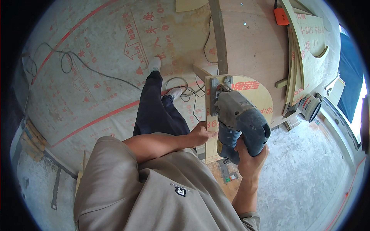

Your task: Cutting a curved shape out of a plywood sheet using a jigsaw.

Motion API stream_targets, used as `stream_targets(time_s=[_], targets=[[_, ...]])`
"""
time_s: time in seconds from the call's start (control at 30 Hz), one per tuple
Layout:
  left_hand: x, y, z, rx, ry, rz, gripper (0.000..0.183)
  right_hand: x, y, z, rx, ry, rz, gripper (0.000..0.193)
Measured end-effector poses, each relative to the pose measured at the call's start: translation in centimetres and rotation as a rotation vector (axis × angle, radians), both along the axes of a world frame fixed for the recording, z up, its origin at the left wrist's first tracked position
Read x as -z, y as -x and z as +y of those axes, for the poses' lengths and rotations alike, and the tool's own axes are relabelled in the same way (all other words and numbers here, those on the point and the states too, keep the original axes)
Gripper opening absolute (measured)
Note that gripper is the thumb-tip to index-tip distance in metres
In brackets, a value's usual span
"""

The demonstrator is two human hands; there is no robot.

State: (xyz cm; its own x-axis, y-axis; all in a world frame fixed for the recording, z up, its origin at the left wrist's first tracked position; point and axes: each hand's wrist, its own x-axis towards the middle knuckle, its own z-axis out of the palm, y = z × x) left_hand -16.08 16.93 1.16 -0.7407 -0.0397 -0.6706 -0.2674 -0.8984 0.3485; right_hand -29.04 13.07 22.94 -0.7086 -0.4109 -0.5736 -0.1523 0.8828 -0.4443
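Observation:
My right hand (252, 154) is wrapped round the handle of a grey and dark blue jigsaw (241, 111). The jigsaw's metal base (214, 90) rests at the far left part of a plywood piece (252, 90) with a rounded far right edge and red print. At the near left edge of that plywood, my left hand (199, 134) is closed on the board, thumb and fingers at its rim. The jigsaw's body hides much of the board, and I cannot make out the blade.
A plywood-topped bench (254, 46) stretches away beyond the board. Curved plywood offcuts (296, 61) and an orange tool (281, 16) lie on its right side. A white bucket (309, 107) stands at the right. Dark cable (96, 72) snakes over the covered floor by my feet.

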Motion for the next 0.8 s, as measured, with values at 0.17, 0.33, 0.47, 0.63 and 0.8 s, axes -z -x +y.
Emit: stream_targets(time_s=[0.17,0.33,0.47,0.63,0.8], targets=[[-0.3,0.2,-0.3,0.005,-0.011,-0.022,0.025,0.0,0.3,-0.6,-0.025,0.001,0.009,0.023],[-0.5,0.2,-0.2,-0.022,0.008,-0.014,0.019,0.0,0.4,-1.0,-0.016,0.011,0.009,0.024],[-0.1,0.1,-0.2,0.005,-0.041,-0.022,0.017,-0.2,0.6,-1.9,-0.039,0.010,0.001,0.023],[0.2,0.0,-0.1,0.051,-0.051,0.019,0.033,-0.1,0.0,-3.2,-0.070,0.069,0.056,0.011],[-0.1,0.2,0.2,-0.034,-0.059,0.011,0.021,-0.4,-0.1,-4.2,-0.033,0.059,0.019,0.011]])
